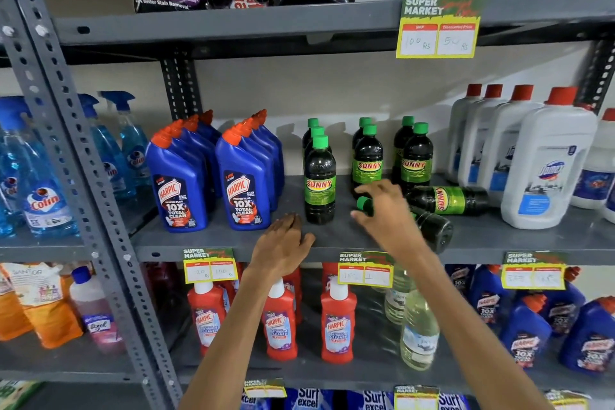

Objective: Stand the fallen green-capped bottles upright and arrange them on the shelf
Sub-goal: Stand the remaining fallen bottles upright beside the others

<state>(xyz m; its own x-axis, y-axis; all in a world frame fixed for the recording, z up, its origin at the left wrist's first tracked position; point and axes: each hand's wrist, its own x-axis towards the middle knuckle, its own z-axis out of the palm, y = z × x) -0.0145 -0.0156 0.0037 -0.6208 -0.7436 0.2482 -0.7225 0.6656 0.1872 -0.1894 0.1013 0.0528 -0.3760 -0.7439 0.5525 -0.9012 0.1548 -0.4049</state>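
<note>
Several dark bottles with green caps and "SUNNY" labels stand upright in three short rows on the grey middle shelf [332, 236]; the front one of the left row [320, 180] stands nearest me. Two more lie on their sides at the right: one [447, 199] further back, label up, and one [429, 226] nearer the shelf edge with its cap pointing left. My right hand [379, 206] curls around the neck of that nearer fallen bottle, just behind its green cap. My left hand [283, 240] rests flat on the shelf's front edge, holding nothing.
Blue Harpic bottles [213, 176] stand left of the green-capped rows, white red-capped jugs [545, 156] to the right. A perforated steel upright [76, 156] divides off blue spray bottles. Price tags hang on the shelf lips. Red and blue bottles fill the shelf below.
</note>
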